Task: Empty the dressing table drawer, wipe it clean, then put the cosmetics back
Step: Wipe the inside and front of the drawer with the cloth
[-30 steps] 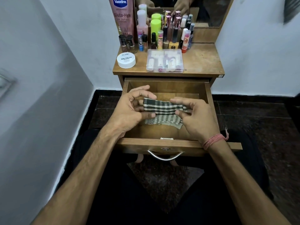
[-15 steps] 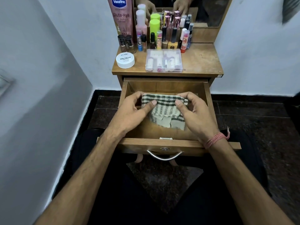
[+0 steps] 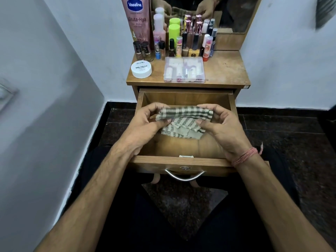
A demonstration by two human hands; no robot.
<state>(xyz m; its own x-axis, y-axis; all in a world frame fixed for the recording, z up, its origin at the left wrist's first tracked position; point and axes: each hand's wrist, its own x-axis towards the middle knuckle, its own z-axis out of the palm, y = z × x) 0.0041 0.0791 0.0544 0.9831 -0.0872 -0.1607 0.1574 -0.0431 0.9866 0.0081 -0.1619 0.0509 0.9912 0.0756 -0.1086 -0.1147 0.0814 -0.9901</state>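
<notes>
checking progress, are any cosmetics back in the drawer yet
No, the drawer shows bare wood, with both hands holding the checked cloth over it.

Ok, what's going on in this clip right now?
A person sits at a small dressing table with its drawer pulled out. Both hands, left hand and right hand, pinch a checked cloth above the drawer and seem to be folding it. No cosmetics show in the drawer; the cosmetics stand on the tabletop by the mirror, with a clear plastic case and a white nail polish tub in front.
</notes>
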